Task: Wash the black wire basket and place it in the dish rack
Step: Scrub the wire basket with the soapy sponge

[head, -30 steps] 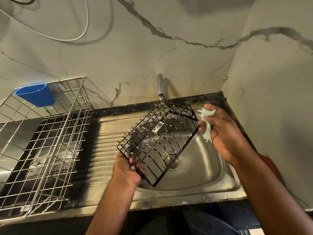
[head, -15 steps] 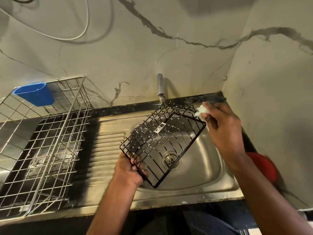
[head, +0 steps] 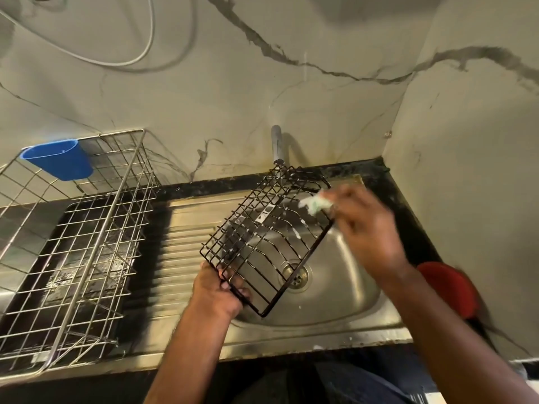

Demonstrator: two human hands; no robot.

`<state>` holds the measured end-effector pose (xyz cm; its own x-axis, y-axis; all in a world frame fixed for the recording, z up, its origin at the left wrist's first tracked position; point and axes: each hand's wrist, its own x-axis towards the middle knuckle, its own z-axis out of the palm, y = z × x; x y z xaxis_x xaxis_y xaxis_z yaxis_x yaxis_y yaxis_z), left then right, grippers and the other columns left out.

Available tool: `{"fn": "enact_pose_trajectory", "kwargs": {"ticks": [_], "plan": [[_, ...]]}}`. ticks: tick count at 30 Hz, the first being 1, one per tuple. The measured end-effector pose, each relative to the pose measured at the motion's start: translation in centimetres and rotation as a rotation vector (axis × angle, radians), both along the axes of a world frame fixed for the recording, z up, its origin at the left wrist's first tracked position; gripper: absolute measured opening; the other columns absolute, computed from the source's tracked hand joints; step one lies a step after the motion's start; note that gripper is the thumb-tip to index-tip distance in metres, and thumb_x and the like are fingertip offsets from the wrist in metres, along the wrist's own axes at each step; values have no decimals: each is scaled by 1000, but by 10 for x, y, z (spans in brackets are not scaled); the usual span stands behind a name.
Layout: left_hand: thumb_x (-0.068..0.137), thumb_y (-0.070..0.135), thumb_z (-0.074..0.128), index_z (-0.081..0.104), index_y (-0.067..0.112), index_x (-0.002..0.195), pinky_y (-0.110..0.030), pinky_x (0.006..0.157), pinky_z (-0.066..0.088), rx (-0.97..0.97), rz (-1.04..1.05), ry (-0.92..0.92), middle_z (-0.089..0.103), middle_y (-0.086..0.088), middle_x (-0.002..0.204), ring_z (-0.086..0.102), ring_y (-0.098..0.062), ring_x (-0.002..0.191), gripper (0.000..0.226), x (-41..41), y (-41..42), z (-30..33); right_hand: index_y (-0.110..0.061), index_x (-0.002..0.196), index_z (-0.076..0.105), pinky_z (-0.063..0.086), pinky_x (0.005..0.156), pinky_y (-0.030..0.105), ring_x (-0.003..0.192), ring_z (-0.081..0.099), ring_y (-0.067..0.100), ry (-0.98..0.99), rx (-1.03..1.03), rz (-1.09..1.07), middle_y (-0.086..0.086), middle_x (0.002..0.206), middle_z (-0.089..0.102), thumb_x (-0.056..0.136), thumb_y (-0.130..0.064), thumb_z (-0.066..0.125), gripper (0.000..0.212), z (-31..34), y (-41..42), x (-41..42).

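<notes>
The black wire basket (head: 264, 237) hangs tilted over the steel sink (head: 344, 290), flecked with white suds. My left hand (head: 218, 290) grips its near lower corner. My right hand (head: 364, 228) is blurred with motion and pinches a pale green sponge (head: 316, 203) against the basket's far right rim. The silver wire dish rack (head: 87, 243) stands on the left side of the drainboard, a blue plastic cup (head: 58, 158) hooked on its back edge.
A chrome tap (head: 276, 144) rises behind the basket, against the marble wall. The sink drain (head: 296, 274) shows through the wires. A red object (head: 449, 287) lies on the dark counter at the right, beside the side wall.
My right hand has moved in from beside the basket onto its far right rim, with the sponge. The basket's far end has swung a little rightwards. Suds now dot the wires.
</notes>
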<state>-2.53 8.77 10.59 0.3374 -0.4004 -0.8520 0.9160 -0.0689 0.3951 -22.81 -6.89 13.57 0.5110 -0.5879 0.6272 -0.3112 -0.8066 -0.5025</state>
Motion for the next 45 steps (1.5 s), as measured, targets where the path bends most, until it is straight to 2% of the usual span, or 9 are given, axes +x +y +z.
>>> {"fn": "enact_pose_trajectory", "kwargs": {"ticks": [5, 10, 13, 18, 25, 29, 32, 40, 45], "plan": [[109, 46, 25, 35, 24, 53, -30, 51, 18, -39, -78, -23, 30, 7, 36, 23, -10, 24, 61, -9, -1, 3, -8, 119, 70, 45, 87, 7, 95, 63, 13, -102, 71, -131, 6, 111, 64, 90, -2, 69, 29, 20, -21, 3], [107, 45, 29, 36, 20, 38, -28, 50, 16, -73, -99, -26, 29, 6, 35, 21, -8, 25, 74, -8, -4, 7, -15, 121, 68, 54, 90, 34, 107, 58, 15, 150, -101, 196, 2, 118, 63, 86, 5, 65, 41, 7, 18, 12], [107, 47, 25, 36, 19, 35, -27, 51, 16, -93, -89, -23, 29, 6, 35, 20, -8, 24, 78, -4, -3, 4, -14, 119, 69, 53, 91, 41, 108, 59, 18, 149, -129, 144, 2, 118, 64, 87, 6, 60, 39, 6, 9, 5], [106, 57, 23, 35, 18, 33, -25, 50, 17, -89, -81, -38, 27, 7, 34, 21, -9, 26, 83, -3, -2, 7, -10, 115, 73, 51, 88, 29, 105, 61, 22, 4, 6, -105, 6, 113, 66, 88, 9, 64, 34, 10, -23, -16], [106, 50, 40, 48, 21, 49, -18, 35, 28, -88, 33, 52, 40, 7, 39, 26, -5, 26, 64, -8, -14, 2, -23, 127, 61, 59, 72, 30, 100, 60, 15, 213, -137, 234, 0, 117, 62, 85, -2, 68, 48, -1, 39, 17], [104, 62, 34, 48, 21, 55, -13, 38, 33, -67, 64, 62, 45, 7, 41, 30, -5, 26, 65, -10, -13, 3, -18, 127, 64, 58, 72, 35, 105, 60, 18, 133, -72, 357, 1, 120, 62, 86, 2, 66, 46, -11, 45, 17], [106, 57, 30, 51, 19, 50, -16, 43, 28, 15, 32, 0, 48, 6, 41, 31, -7, 28, 71, -9, -12, 5, -28, 133, 55, 59, 75, 33, 117, 56, 15, 287, -138, 456, -3, 131, 57, 82, 9, 69, 64, -16, 50, 13], [108, 45, 27, 57, 20, 48, -30, 52, 25, 57, -26, 4, 40, 6, 41, 23, -12, 43, 71, 1, -8, 1, -21, 116, 73, 56, 89, 26, 112, 58, 8, 229, 0, 247, 1, 122, 65, 83, 4, 72, 41, -43, 2, -8], [108, 40, 26, 57, 23, 62, -28, 51, 23, 16, -27, 9, 39, 5, 39, 24, -12, 36, 58, -1, -13, 3, -22, 126, 65, 50, 87, 13, 111, 57, 9, 184, -73, 408, 2, 125, 60, 86, 0, 66, 46, -30, 43, 13]]}}
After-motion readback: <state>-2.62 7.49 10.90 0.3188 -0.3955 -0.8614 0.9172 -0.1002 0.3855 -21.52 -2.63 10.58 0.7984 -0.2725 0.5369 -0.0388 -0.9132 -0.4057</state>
